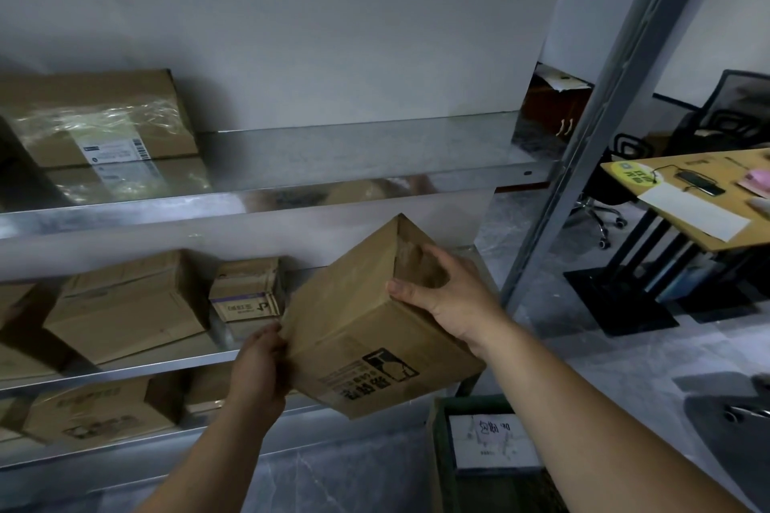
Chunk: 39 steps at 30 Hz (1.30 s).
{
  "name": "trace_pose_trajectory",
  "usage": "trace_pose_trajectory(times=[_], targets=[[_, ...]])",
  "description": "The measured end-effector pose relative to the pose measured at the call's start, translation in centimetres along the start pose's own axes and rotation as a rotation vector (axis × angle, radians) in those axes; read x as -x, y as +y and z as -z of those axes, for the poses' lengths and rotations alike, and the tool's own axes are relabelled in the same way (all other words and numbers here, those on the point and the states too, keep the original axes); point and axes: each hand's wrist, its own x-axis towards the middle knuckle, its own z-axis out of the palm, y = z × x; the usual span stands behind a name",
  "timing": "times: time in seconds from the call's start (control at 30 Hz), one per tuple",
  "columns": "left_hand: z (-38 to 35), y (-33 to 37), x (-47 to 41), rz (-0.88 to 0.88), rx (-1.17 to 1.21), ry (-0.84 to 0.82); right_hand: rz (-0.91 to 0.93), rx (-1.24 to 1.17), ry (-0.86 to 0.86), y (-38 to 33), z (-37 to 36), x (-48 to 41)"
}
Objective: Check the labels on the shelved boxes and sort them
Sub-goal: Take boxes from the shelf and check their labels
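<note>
A brown cardboard box (358, 329) with black printing on its near face hangs tilted in front of the middle shelf. My left hand (260, 371) grips its lower left corner. My right hand (446, 296) grips its upper right edge, thumb on the top face and fingers wrapped over the side. On the upper shelf at the left lies a taped box with a white barcode label (112, 154). The middle shelf holds a large plain box (125, 308) and a small box with purple tape (248, 289). Another printed box (100, 412) sits on the lower shelf.
The metal shelving (333, 183) has a grey upright post (583, 146) at its right end. A green crate (441, 466) holding a white printed carton (491, 441) stands on the floor below the held box. A wooden desk (708, 196) and office chairs stand at the right.
</note>
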Motion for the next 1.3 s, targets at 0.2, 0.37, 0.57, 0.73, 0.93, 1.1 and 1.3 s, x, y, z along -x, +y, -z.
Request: trace_pose_trajectory(times=[0.2, 0.37, 0.57, 0.73, 0.93, 1.1, 1.3], targets=[[0.9, -1.1, -0.2, 0.043, -0.091, 0.011, 0.055, 0.07, -0.071, -0.1, 0.4, 0.5], [0.6, -0.4, -0.5, -0.005, -0.206, -0.019, 0.135, 0.085, 0.044, -1.3, 0.9, 1.2], [-0.8, 0.8, -0.7, -0.09, -0.157, -0.015, 0.131, 0.043, 0.071, -1.6, 1.3, 1.3], [-1.2, 0.7, -0.8, -0.095, -0.174, -0.018, 0.119, 0.046, 0.062, -0.9, 1.6, 1.2], [-1.7, 0.4, -0.9, -0.098, -0.18, -0.017, 0.098, 0.09, 0.069, -0.4, 1.7, 1.0], [-2.5, 2.3, -0.2, -0.175, -0.143, 0.031, 0.037, -0.056, 0.109, 0.7, 3.1, -0.1], [-4.2, 7.0, 3.9, -0.412, -0.131, 0.034, -0.26, -0.486, 0.143, 5.1, 4.7, -3.1]])
